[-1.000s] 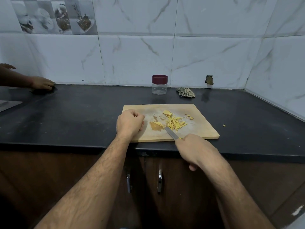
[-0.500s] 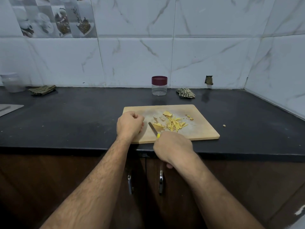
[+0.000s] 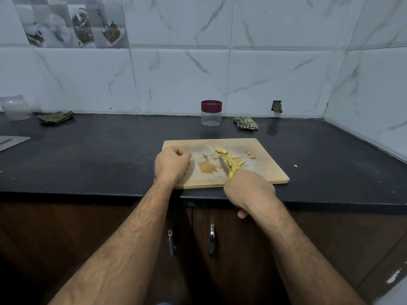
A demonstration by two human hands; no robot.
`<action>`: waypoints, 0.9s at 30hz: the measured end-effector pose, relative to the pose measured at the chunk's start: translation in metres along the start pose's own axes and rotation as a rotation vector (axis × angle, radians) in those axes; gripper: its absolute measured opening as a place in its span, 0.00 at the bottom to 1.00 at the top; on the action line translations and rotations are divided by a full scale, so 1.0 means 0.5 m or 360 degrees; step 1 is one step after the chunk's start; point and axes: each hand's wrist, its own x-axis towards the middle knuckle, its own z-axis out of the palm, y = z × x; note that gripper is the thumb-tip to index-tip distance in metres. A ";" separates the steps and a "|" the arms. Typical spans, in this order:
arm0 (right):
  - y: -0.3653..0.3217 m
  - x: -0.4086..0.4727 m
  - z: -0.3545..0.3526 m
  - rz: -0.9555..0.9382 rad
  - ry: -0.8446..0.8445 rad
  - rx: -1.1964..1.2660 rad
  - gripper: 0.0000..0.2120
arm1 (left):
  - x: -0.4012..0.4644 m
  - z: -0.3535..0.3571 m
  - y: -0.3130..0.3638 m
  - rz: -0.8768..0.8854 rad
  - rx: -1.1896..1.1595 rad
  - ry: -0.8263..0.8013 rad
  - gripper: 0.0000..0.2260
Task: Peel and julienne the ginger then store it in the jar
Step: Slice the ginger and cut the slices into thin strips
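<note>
Swept the knife (image 3: pixel 223 165) rightward since half a second before, gathering the ginger strips (image 3: pixel 234 162) into a tighter pile mid cutting board (image 3: pixel 268 168). Right hand (image 3: pixel 250 189) wrapped round the yellow handle; left hand (image 3: pixel 171 164) curled into a fist, holding nothing, on the board's left end. Likely collecting for the jar (image 3: pixel 211 113), lidded, behind the board on the surface (image 3: pixel 105 155).

Two rags (image 3: pixel 54 117) (image 3: pixel 246 123), plastic tub (image 3: pixel 15 107)

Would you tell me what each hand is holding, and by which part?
The right hand grips the knife by its yellow handle; the left hand holds nothing visible.
</note>
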 end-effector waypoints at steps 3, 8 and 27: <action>-0.006 0.002 0.005 -0.0048 -0.0038 0.0008 0.07 | -0.001 0.001 0.000 -0.0010 0.0017 -0.0002 0.10; 0.004 0.011 -0.011 -0.0031 -0.0010 0.0090 0.07 | 0.001 0.002 0.003 -0.0018 0.0101 -0.0023 0.10; 0.058 0.108 -0.066 0.0026 0.0092 0.0215 0.13 | 0.096 0.123 0.143 0.0358 0.0659 -0.0730 0.20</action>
